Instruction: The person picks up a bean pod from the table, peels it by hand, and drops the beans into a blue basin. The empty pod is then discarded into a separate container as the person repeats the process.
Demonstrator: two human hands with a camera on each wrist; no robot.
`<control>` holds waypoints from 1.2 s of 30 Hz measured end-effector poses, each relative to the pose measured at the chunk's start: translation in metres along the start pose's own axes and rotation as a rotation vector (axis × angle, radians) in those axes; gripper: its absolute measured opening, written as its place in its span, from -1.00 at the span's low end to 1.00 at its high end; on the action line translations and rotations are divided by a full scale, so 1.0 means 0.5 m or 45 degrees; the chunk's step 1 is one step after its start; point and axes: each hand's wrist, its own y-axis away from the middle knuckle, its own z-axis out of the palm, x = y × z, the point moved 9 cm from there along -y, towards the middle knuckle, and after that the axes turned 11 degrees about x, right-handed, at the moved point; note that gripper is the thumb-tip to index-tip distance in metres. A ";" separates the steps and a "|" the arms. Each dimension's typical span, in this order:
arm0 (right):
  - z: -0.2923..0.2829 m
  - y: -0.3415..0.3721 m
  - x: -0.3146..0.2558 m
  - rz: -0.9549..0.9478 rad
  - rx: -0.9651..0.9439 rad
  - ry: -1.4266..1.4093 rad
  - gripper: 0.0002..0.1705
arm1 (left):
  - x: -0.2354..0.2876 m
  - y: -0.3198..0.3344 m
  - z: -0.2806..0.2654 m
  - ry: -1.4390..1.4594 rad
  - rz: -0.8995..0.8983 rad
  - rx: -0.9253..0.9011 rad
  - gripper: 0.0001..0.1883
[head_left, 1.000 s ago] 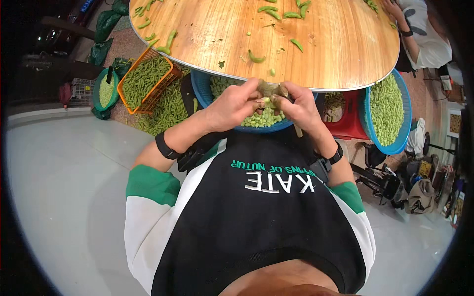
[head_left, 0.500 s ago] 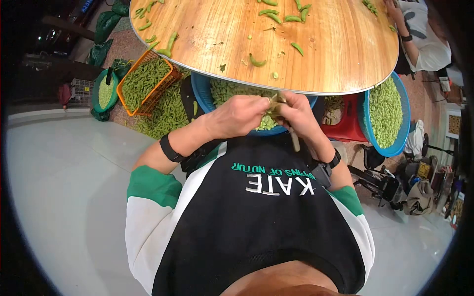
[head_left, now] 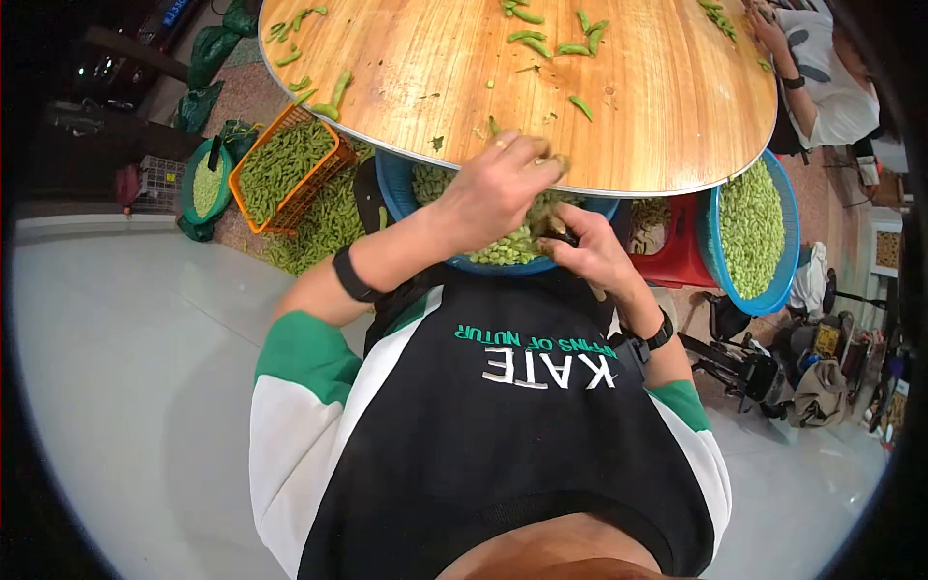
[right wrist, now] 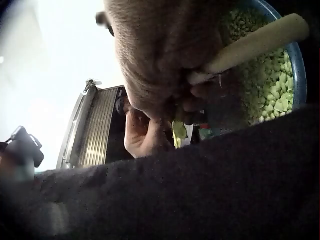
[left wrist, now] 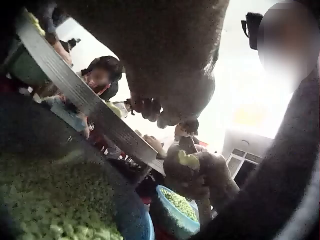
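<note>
In the head view my left hand (head_left: pixel 498 188) is over the table's near edge with bent fingers; whether they hold anything is hidden. My right hand (head_left: pixel 594 253) is lower and to the right, above a blue basin (head_left: pixel 391 188) of shelled green beans (head_left: pixel 507 249). The right wrist view shows a pale rod-like handle (right wrist: pixel 260 42) gripped in my right hand (right wrist: pixel 165 55), and a green piece (right wrist: pixel 178 132) by the fingertips. A green piece (left wrist: pixel 189 159) also shows at the right hand (left wrist: pixel 200 175) in the left wrist view.
Green pods (head_left: pixel 532 43) are scattered on the round wooden table (head_left: pixel 416 58). An orange crate (head_left: pixel 290 208) of pods stands left, above a pod heap (head_left: pixel 329 222). On the right are a red stool (head_left: pixel 681 242), another blue basin (head_left: pixel 710 237) and a person (head_left: pixel 836 87).
My left hand has moved away from the right hand, up over the table edge. My right hand has shifted slightly down and right. The two hands were together over the basin before.
</note>
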 end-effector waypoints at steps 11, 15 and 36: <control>-0.012 0.000 0.015 0.066 0.048 0.044 -0.74 | -0.022 0.058 -0.050 0.193 -0.270 -0.259 -0.85; 0.016 -0.029 -0.018 -0.106 0.186 -0.008 -0.74 | -0.041 0.065 -0.046 0.275 -0.646 -0.358 -0.87; 0.026 -0.041 -0.003 0.059 0.036 -0.469 -0.77 | -0.185 -0.152 -0.006 -0.246 -0.017 -0.414 -0.90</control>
